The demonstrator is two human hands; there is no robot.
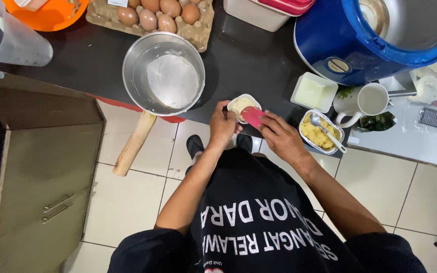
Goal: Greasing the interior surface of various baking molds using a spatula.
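My left hand grips the near side of a small white rectangular cup filled with pale cream, at the front edge of the dark counter. My right hand holds a red spatula whose blade rests over the cup's right rim. Both hands are close together just above the counter edge.
A steel saucepan with white batter and a wooden handle stands left of the cup. A foil tray with a spoon, a white dish, a white mug, a blue cooker and an egg carton surround it.
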